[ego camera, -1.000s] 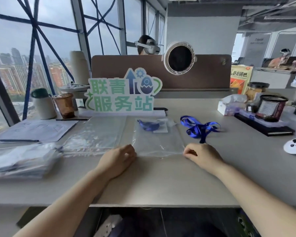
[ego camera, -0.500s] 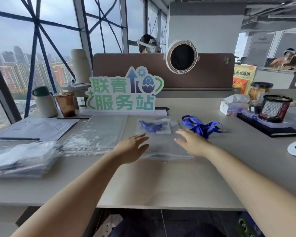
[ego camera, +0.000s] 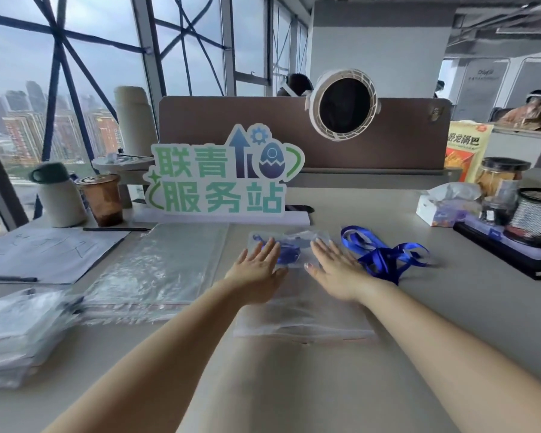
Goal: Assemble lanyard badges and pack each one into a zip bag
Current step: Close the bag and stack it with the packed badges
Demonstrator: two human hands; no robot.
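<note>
A clear zip bag lies flat on the desk in front of me, with a blue lanyard badge inside near its far end. My left hand lies flat on the bag with straight fingers, just left of the badge. My right hand lies flat on it too, just right of the badge. A loose blue lanyard sits on the desk to the right of my right hand.
More clear bags lie to the left, and a stack of packed bags sits at the near left. A green sign stands behind. Cups, paper, a tissue box and a mesh holder ring the desk.
Both hands have moved from the bag's near edge forward along it to the badge, and their fingers have straightened flat.
</note>
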